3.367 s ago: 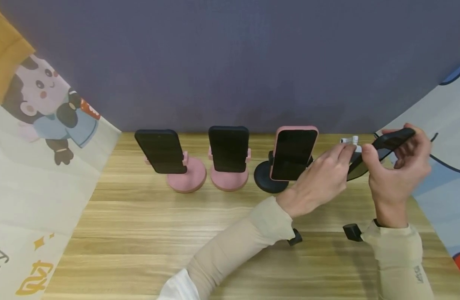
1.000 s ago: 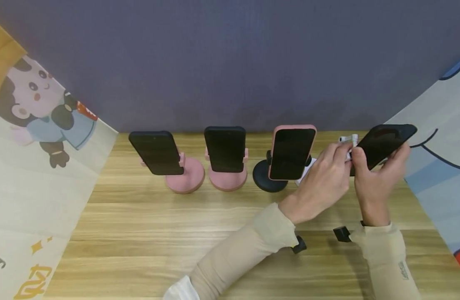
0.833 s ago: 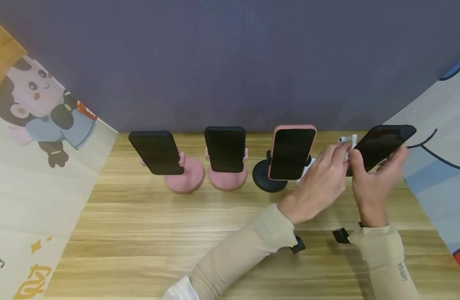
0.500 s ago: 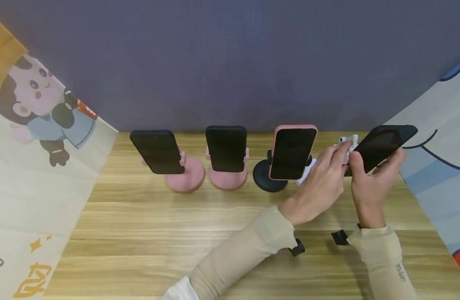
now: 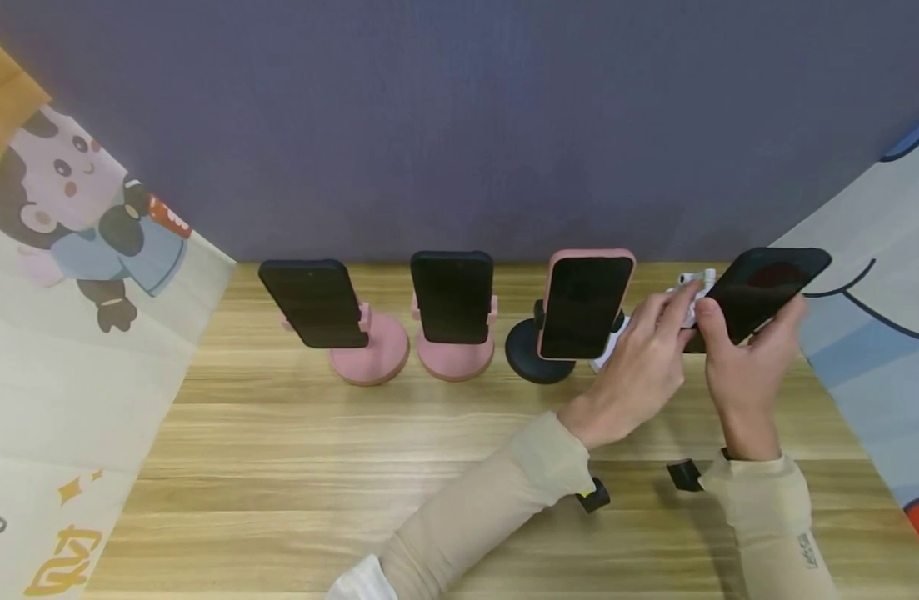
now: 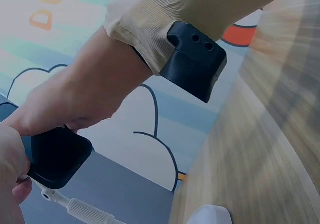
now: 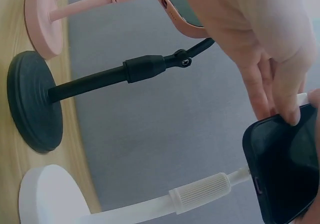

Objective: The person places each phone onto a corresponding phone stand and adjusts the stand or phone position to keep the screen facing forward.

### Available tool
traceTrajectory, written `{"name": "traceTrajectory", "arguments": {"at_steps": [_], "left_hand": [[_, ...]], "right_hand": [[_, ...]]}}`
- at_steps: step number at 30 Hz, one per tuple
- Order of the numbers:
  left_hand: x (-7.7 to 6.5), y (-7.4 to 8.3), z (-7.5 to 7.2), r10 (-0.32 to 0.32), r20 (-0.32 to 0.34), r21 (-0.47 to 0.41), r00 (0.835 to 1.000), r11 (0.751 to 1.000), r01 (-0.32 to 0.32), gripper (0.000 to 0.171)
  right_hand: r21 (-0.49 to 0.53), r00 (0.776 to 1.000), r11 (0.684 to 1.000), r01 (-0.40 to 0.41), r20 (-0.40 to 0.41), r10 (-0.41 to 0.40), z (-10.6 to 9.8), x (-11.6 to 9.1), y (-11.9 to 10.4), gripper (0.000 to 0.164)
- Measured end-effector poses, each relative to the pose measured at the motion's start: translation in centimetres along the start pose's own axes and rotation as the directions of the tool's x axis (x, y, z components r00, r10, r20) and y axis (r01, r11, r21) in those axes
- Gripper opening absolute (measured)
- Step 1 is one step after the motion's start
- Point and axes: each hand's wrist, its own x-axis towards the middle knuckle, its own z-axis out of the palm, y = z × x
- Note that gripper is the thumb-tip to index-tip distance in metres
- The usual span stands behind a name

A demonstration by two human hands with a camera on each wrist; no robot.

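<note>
My right hand (image 5: 751,375) grips a black smartphone (image 5: 766,287), thumb along its near edge and fingers behind it. The phone leans to the right with its dark screen facing up. Beside it, my left hand (image 5: 639,362) pinches the white clamp (image 5: 697,307) of a white phone stand. In the right wrist view, the left fingers (image 7: 287,94) reach over the phone's edge near a white clamp piece (image 7: 302,99). The stand's white pole (image 7: 200,193) rises to the back of the phone. Much of the clamp is hidden by hands and phone.
Left of my hands, a pink-framed phone (image 5: 586,308) stands in a black holder (image 5: 537,354). Two black phones (image 5: 453,298) (image 5: 317,304) sit in pink holders (image 5: 457,358) (image 5: 372,354). A grey wall (image 5: 459,133) rises behind the wooden table (image 5: 317,500).
Since the oldest frame, the phone has turned from nearly edge-on to screen facing up, against the white clamp. My right hand has moved slightly left. In the last second both hands barely moved.
</note>
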Motion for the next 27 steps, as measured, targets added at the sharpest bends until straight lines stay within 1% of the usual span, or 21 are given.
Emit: {"name": "traceTrajectory", "arguments": {"at_steps": [3, 9, 13, 16, 19, 21, 24, 27], "left_hand": [[0.0, 0.1, 0.1, -0.003, -0.01, 0.012, 1.0, 1.0, 0.003, 0.053], [0.0, 0.2, 0.2, -0.007, -0.026, 0.029, 1.0, 1.0, 0.008, 0.053], [0.0, 0.2, 0.2, -0.014, -0.032, 0.018, 0.999, 1.0, 0.015, 0.053], [-0.1, 0.2, 0.2, -0.017, -0.034, 0.006, 0.999, 1.0, 0.017, 0.054], [-0.2, 0.1, 0.3, -0.01, -0.041, -0.002, 0.999, 1.0, 0.01, 0.054], [-0.2, -0.1, 0.5, 0.005, -0.051, -0.017, 0.999, 1.0, -0.006, 0.053], [-0.3, -0.3, 0.6, 0.027, -0.06, -0.048, 0.998, 0.998, -0.03, 0.053], [-0.5, -0.4, 0.6, 0.031, -0.045, -0.067, 0.999, 0.997, -0.034, 0.056]], "right_hand": [[-0.032, 1.0, 0.999, 0.009, 0.013, -0.009, -0.2, 0.1, 0.2, 0.056], [-0.097, 0.999, 0.995, 0.013, 0.045, -0.009, -0.5, 0.3, -0.1, 0.057], [-0.13, 0.998, 0.991, 0.011, 0.061, -0.003, -0.7, 0.3, -0.2, 0.058], [-0.134, 0.998, 0.991, 0.006, 0.063, 0.003, -0.7, 0.3, -0.1, 0.058], [-0.112, 0.999, 0.994, -0.013, 0.046, 0.018, -0.5, 0.3, 0.0, 0.057], [-0.07, 0.999, 0.998, -0.004, 0.04, 0.007, -0.4, 0.3, -0.1, 0.057], [0.001, 0.999, 1.0, 0.014, 0.031, -0.014, -0.1, 0.2, -1.5, 0.055], [0.033, 0.999, 0.999, 0.033, 0.029, -0.034, 0.0, -0.1, -2.9, 0.055]]}}
